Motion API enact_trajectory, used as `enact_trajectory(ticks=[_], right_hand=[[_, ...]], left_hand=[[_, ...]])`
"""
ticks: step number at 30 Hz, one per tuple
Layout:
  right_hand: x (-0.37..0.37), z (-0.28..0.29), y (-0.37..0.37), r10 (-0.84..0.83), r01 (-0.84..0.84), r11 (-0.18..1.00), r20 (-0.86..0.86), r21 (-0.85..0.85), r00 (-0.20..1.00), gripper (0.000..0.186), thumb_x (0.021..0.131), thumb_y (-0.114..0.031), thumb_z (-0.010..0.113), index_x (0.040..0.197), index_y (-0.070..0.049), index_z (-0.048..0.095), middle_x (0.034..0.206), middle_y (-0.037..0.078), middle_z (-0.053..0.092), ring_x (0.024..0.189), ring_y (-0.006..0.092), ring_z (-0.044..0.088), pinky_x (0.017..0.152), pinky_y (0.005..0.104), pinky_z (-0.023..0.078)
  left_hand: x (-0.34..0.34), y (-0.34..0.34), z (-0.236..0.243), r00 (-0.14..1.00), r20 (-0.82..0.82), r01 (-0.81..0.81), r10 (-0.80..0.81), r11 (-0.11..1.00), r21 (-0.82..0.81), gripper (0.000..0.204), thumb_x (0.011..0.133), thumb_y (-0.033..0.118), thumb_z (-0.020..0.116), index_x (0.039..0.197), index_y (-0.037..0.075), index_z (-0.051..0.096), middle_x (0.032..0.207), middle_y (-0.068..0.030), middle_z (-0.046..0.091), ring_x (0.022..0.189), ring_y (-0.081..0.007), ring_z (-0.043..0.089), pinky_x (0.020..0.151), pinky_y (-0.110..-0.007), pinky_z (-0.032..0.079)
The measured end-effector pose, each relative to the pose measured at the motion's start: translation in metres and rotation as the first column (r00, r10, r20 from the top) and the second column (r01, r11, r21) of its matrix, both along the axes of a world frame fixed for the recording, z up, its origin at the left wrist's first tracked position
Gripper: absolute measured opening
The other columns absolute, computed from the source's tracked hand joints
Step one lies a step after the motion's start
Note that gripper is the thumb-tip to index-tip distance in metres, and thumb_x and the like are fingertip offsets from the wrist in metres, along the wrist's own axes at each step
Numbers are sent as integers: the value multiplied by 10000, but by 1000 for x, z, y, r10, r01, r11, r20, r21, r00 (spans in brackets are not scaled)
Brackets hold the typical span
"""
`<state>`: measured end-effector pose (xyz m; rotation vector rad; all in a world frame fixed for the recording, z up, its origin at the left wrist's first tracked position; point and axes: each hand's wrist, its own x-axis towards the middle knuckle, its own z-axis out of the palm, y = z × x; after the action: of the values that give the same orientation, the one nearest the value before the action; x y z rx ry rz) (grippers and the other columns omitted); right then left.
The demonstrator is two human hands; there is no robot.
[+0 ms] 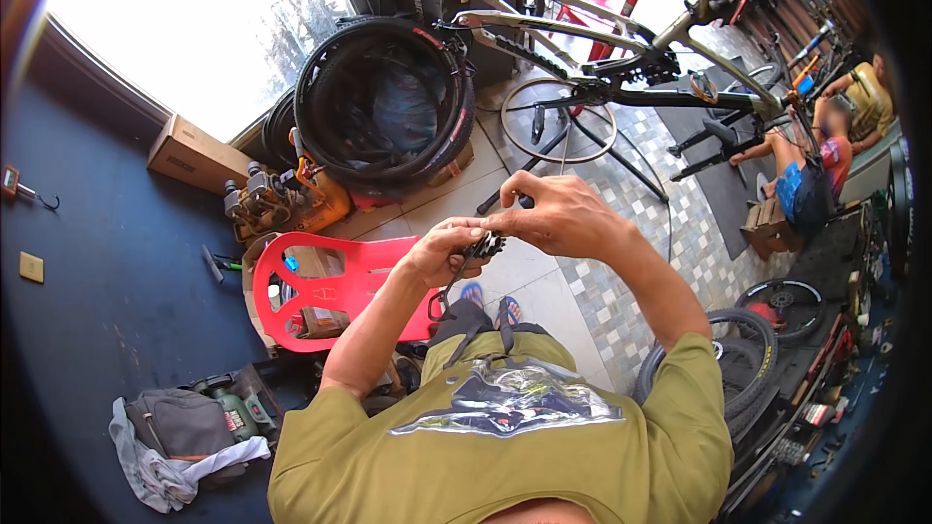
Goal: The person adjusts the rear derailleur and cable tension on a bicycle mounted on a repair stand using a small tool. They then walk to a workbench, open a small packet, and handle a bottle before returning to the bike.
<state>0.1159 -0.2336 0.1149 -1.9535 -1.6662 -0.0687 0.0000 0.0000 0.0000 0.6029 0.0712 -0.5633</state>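
Observation:
In front of my chest, my left hand (442, 252) is closed on a black bicycle part, apparently a derailleur (482, 247), with a thin cage hanging below it toward the red plastic seat. My right hand (558, 213) is bent over the same part, fingers closed on a small dark tool (525, 201), its details mostly hidden; a thin metal rod rises behind the knuckles. The two hands meet at the part. Beyond them a bicycle frame (680, 39) is held on a stand (573, 146) with a bare rim behind its legs.
A red plastic seat (282, 306) sits left, beside a yellow compressor (320, 199), cardboard box (189, 155) and stacked tires (422, 160). Two other people (864, 97) sit at the right. Wheels (757, 369) and a tool-laden bench (825, 369) line the lower right. A bag (184, 422) lies lower left.

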Motion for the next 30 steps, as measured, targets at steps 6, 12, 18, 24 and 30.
enact_trajectory(ticks=[6,12,18,24,30], right_hand=[[84,-7,52,164,-166,986,55,29,985,184,923,-224,766,1101,-268,761,1045,25,631,772,265,708,676,415,576],[134,-14,109,244,-243,969,-54,35,968,190,895,-222,801,1065,-177,728,1039,24,638,771,270,708,680,409,580],[179,-17,151,257,-269,959,-123,-90,958,199,892,-226,778,1067,-156,712,999,41,631,807,281,708,693,413,584],[215,-21,163,111,-178,943,-239,-281,965,190,886,-231,721,1032,-113,685,1007,82,633,830,313,707,680,441,574],[260,-12,164,-17,-92,930,-292,-355,956,198,884,-231,719,1017,-88,688,1009,100,652,825,333,704,734,472,568]], left_hand=[[69,38,-6,996,38,85,-81,988,-129,339,986,229,709,1207,-16,632,878,-11,594,546,-17,372,471,-215,282],[115,82,-24,993,21,115,-114,961,-250,388,955,258,733,1221,-3,626,918,-53,598,568,-58,395,455,-230,267],[157,106,-40,986,-113,68,-120,921,-384,360,952,303,734,1160,25,638,969,-53,608,575,-81,397,461,-239,270],[198,112,-49,986,-154,-44,61,993,109,329,988,389,767,1026,67,710,713,34,571,517,-58,416,462,-249,289],[258,144,-39,904,111,-379,413,655,654,201,1012,239,763,960,45,779,731,47,659,534,-14,458,471,-222,321]])
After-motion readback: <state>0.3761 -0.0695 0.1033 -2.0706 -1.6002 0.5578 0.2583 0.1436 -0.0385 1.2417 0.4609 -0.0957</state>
